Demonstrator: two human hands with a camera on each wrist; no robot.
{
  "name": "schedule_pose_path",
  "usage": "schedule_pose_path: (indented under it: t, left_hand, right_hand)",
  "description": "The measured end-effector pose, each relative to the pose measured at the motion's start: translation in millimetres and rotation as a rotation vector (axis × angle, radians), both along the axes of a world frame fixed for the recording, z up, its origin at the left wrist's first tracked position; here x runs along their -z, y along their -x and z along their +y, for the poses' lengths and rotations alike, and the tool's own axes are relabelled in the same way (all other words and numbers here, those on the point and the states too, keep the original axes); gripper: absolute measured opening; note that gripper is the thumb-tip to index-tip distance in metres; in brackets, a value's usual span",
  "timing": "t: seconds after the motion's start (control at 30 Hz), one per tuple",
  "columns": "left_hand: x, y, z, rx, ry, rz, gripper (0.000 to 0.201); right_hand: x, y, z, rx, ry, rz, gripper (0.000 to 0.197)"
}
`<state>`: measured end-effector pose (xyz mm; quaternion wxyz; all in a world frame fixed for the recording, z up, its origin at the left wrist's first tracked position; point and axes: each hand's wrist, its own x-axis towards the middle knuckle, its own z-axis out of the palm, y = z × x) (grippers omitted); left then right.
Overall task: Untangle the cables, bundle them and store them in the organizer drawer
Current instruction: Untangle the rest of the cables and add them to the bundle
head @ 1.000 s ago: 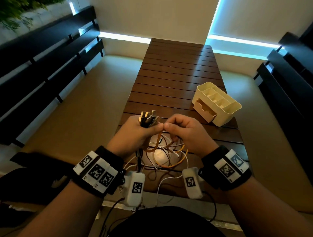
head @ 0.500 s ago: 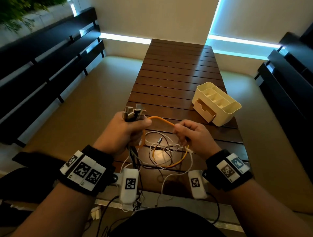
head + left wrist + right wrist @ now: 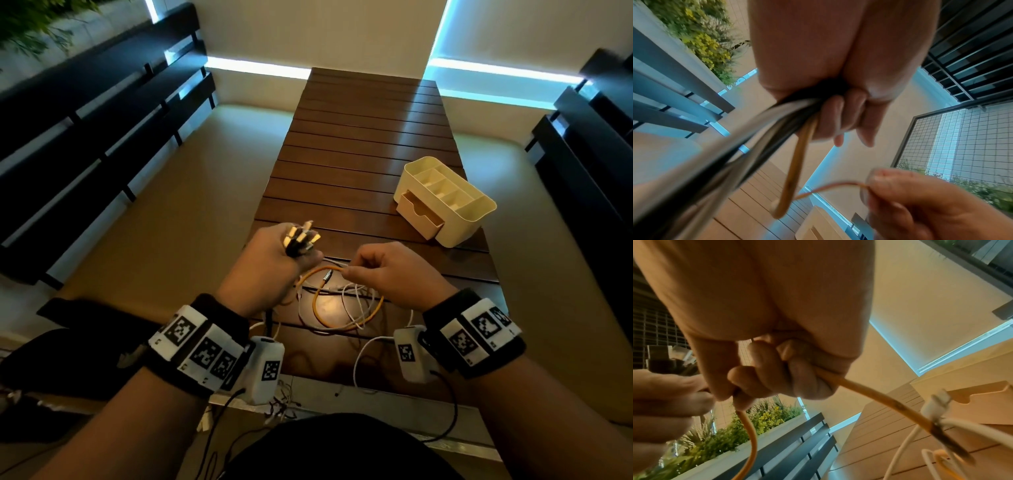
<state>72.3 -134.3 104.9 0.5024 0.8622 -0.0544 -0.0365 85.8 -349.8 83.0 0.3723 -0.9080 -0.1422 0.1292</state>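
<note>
My left hand (image 3: 274,263) grips a bunch of cables (image 3: 764,123) in its fist, and their plug ends (image 3: 301,236) stick up out of it. The orange cable (image 3: 318,308) runs from that fist across to my right hand (image 3: 380,270), which pinches it and has its fingers curled round it (image 3: 789,378). Below the hands the orange cable loops on the table, tangled with white cables (image 3: 352,301). A cream organizer (image 3: 459,219) stands at the right of the table, its small drawer (image 3: 419,217) pulled partly open.
The wooden slat table (image 3: 363,137) stretches away in front of me. Dark slatted benches (image 3: 85,137) line the left and right sides. One white cable (image 3: 363,353) trails over the near table edge.
My hands parted and came closer again. The right hand has slid along the orange cable and drawn a length of it out from the left fist. The left hand still grips the plugs.
</note>
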Motion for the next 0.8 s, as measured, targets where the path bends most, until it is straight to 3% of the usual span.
schedule_pose_path:
  t: [0.1, 0.33, 0.5, 0.57, 0.7, 0.8]
  left_hand:
    - [-0.9, 2.4, -9.2, 0.177, 0.008, 0.036, 0.025]
    - [-5.2, -3.7, 1.2, 0.18, 0.031, -0.004, 0.015]
    - [-9.9, -6.6, 17.7, -0.034, 0.472, 0.034, 0.01]
    - [-8.4, -9.0, 27.7, -0.091, 0.546, 0.054, 0.011]
    - [4.6, -11.6, 36.1, -0.089, 0.311, 0.116, 0.012]
    - [7.8, -11.0, 31.0, -0.114, 0.148, 0.061, 0.01]
  right_hand:
    - [-10.2, 1.0, 7.4, -0.056, -0.086, -0.057, 0.016]
    - [-22.1, 0.0, 5.9, -0.055, -0.308, -0.121, 0.009]
    - [-6.8, -4.7, 0.5, 0.075, -0.385, -0.01, 0.018]
    - [1.3, -6.7, -5.9, 0.131, -0.408, 0.024, 0.019]
    - [4.4, -12.5, -10.1, 0.196, -0.34, -0.083, 0.015]
    - [0.8, -20.7, -9.7, 0.135, -0.153, -0.147, 0.013]
